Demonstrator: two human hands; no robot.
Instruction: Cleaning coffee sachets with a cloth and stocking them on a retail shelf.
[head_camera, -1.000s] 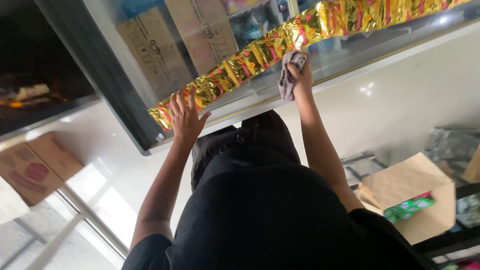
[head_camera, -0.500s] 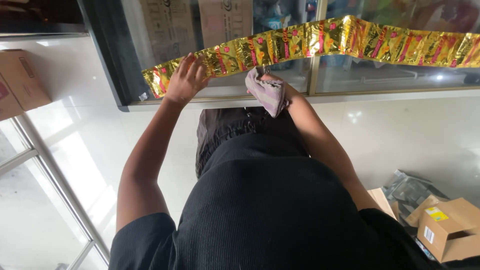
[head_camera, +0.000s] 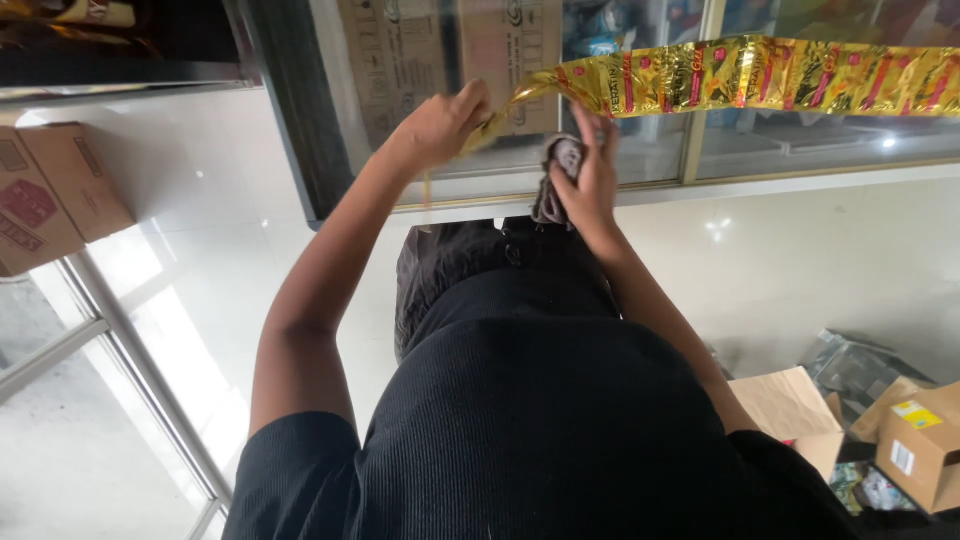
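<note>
- Head view, looking steeply down the front of a person in a black ribbed top and dark trousers, standing on a pale glossy floor (head_camera: 800, 260) before a glass-fronted cabinet (head_camera: 660, 110).
- Left hand (head_camera: 440, 125): fingers clenched around the left end of a strip of gold sachets (head_camera: 760, 75). The end of the strip curls down into the fist.
- Strip of gold sachets: long, shiny gold foil with red print, running from the left hand to the right and out of frame at the right edge. It hangs in front of the cabinet glass, roughly level, high in the view.
- Right hand (head_camera: 592, 170): grasping a crumpled grey cloth (head_camera: 556, 180), thumb and fingers bunched on it. Fingertips reach up to the lower edge of the strip, just right of the left hand; whether they press on the foil I cannot tell.
- Grey cloth: mostly below and left of the right hand, a fold hanging down toward the cabinet's lower frame.
- Both hands sit close together, nearly touching, at the strip's left end.
- Behind the glass: flattened brown cardboard (head_camera: 420, 60) with print, and blurred coloured goods.
- Far left on the floor: a brown carton (head_camera: 55, 190) by a metal door frame (head_camera: 130, 370).
- Near right: a brown paper bag (head_camera: 790, 410), a small cardboard box (head_camera: 915, 445) with a yellow label, and clear plastic wrapping (head_camera: 850, 365).
</note>
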